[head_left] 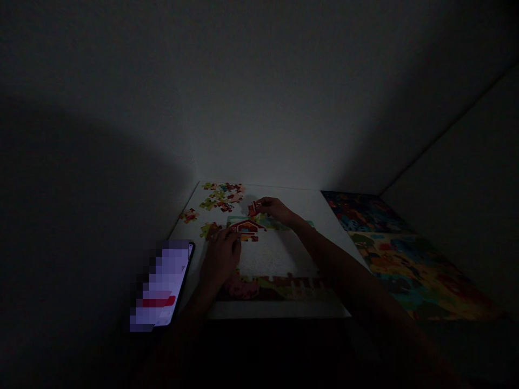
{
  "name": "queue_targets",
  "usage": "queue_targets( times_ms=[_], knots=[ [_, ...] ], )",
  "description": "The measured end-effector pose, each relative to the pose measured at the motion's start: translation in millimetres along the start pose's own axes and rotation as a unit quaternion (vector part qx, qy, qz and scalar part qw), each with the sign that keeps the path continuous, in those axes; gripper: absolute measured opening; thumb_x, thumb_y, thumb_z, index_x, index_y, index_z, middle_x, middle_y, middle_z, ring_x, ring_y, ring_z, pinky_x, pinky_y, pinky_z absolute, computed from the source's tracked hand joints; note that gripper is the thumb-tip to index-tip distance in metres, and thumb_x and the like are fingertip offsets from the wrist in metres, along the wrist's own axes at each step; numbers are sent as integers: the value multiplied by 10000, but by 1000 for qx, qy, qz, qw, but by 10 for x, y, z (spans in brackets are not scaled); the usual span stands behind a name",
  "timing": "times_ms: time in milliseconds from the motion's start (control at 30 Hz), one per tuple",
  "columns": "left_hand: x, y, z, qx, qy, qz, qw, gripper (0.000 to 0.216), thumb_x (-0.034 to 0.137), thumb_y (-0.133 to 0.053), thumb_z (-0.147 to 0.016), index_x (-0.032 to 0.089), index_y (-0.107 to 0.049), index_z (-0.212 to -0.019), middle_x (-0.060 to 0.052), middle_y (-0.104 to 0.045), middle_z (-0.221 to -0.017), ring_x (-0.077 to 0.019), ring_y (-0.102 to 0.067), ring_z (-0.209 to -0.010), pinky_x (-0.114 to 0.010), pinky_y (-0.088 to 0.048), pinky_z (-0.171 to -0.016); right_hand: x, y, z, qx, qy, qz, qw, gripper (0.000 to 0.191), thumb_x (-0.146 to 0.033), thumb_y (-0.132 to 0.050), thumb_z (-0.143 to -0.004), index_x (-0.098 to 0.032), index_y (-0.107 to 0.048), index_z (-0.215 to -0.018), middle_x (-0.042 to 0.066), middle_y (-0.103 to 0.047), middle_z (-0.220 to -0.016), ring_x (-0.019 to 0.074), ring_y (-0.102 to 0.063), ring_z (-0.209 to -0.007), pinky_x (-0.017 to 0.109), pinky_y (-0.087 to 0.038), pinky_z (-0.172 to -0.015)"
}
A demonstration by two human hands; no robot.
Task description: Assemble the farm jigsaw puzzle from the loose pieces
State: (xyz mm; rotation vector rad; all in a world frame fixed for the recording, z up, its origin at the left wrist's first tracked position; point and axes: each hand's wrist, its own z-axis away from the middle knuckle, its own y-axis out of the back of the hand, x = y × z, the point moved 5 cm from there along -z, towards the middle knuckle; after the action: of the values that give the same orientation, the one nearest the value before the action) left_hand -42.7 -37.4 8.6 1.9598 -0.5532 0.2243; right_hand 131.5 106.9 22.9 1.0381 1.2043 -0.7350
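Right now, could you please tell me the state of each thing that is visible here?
Right hand: pinching a piece
Red puzzle piece: held, not fitted
Left hand: lowered beside the barn section, fingers bent
Barn section: partly joined
Bottom strip: joined, apart from the barn section
Loose pieces: scattered in a group
Phone: screen lit, content blurred
Two pictures: lying flat

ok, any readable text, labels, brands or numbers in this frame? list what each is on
No legible text anywhere.
Phone: screen pixelated; only a red band stands out.
Red puzzle piece in the right hand: too small to tell.
Barn section: none I can make out.
Dark blue picture, yellow-green picture: too dark and blurred.
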Motion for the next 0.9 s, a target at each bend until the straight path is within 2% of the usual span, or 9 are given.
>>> queue_targets(
  times_ms=[100, 233, 333, 533, 733, 900],
  knots=[
    [3, 6, -1, 2, -6, -7, 1000, 277, 232, -474, -898, 201, -700, -1056, -102, -651, -1183, -275, -564, -1163, -513, -358, -1121, 33, 70, 121, -27, 30, -15, 999, 231, -328, -716, -660, -156, -684, -812, 32, -696, -833, 146, -594, -742, 283, -462, -729],
    [4, 21, -5, 5, -12, -14, 1000, 285, 232, -467, -891, 207, -699, -1054, -102, -653, -1187, -280, -563, -1167, -538, -353, -1118, 25, 139, 238, -31, 74, 4, 997, 204, -339, -729, -670, -171, -716, -783, 33, -709, -880, 185, -614, -864, 329, -451, -869],
    [3, 27, -15, 6, -21, -12, 1000, 276, 222, -478, -877, 210, -704, -1036, -95, -664, -1162, -274, -575, -1150, -533, -342, -1129, 68, 148, 293, -52, 63, -13, 997, 246, -355, -733, -679, -175, -735, -848, 38, -723, -925, 202, -626, -911, 364, -441, -932],
    [-2, 30, -24, 8, -23, -11, 1000, 277, 242, -471, -892, 211, -702, -1042, -96, -665, -1145, -268, -579, -1137, -536, -326, -1139, 205, 179, 353, -71, 15, -61, 996, 258, -319, -742, -676, -166, -733, -883, 48, -733, -927, 201, -656, -867, 380, -465, -927],
    [7, 41, -18, 11, -32, -14, 999, 283, 239, -465, -890, 213, -705, -1039, -88, -665, -1140, -252, -585, -1121, -528, -280, -1167, 242, 183, 414, -91, 33, -39, 995, 284, -336, -716, -723, -154, -733, -940, 59, -735, -946, 200, -654, -889, 367, -477, -909],
    [-20, 17, -18, -1, -22, -12, 1000, 303, 237, -452, -885, 213, -701, -1055, -88, -650, -1193, -252, -562, -1176, -523, -301, -1159, 296, 174, 434, -90, 43, -20, 995, 295, -340, -692, -740, -144, -732, -956, 61, -736, -947, 184, -651, -848, 344, -488, -873]
  ],
)
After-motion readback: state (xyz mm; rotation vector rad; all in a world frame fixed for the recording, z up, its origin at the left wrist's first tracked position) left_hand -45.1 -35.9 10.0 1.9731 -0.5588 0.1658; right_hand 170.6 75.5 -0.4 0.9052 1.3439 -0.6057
